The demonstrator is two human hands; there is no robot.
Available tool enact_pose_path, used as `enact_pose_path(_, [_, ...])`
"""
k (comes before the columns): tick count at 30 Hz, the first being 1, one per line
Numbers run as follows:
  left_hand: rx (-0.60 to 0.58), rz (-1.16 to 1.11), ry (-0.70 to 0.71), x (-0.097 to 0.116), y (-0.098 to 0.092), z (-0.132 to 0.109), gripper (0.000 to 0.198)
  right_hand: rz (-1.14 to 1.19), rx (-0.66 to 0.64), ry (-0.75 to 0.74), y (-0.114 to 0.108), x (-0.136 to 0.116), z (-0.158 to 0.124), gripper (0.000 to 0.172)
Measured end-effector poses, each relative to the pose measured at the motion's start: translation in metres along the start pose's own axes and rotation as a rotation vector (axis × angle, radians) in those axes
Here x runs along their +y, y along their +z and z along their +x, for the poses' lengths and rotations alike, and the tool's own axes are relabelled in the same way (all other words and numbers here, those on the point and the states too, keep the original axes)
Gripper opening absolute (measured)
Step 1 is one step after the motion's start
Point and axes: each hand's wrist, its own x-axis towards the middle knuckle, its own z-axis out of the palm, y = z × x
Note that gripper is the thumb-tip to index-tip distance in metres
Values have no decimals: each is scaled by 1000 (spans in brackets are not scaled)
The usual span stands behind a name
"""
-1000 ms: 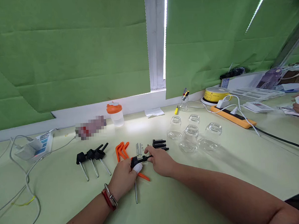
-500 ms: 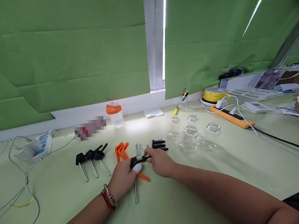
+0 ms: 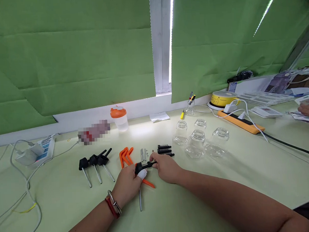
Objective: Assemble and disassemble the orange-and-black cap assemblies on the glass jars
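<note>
My left hand (image 3: 128,185), with a white bandage on one fingertip, is closed around a black tool head with a metal rod (image 3: 140,198) and an orange lever under it. My right hand (image 3: 166,167) pinches the front end of the same black piece (image 3: 145,166). Just beyond lie two orange levers (image 3: 124,155), several metal pins (image 3: 143,153) and black springs (image 3: 164,149). Three more black heads with metal rods (image 3: 95,164) lie to the left.
Several clear glass jars (image 3: 198,140) stand right of the parts. An orange power strip (image 3: 242,120) with cables, a yellow round tin (image 3: 221,98) and papers sit at the back right, where another person's hand (image 3: 307,110) shows. An orange-lidded cup (image 3: 119,118) and a white power strip (image 3: 35,152) are at left.
My hands have stayed on the black piece with only slight finger shifts. The other person's hand at the far right edge has moved a little.
</note>
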Motion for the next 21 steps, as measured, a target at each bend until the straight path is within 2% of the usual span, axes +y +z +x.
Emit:
enact_pose_path(7, [8, 6, -36, 4, -2, -2, 25, -1, 6, -7, 0, -2, -2, 19])
enact_pose_path(21, [3, -12, -11, 4, -1, -1, 25, -15, 1, 12, 1, -3, -2, 20])
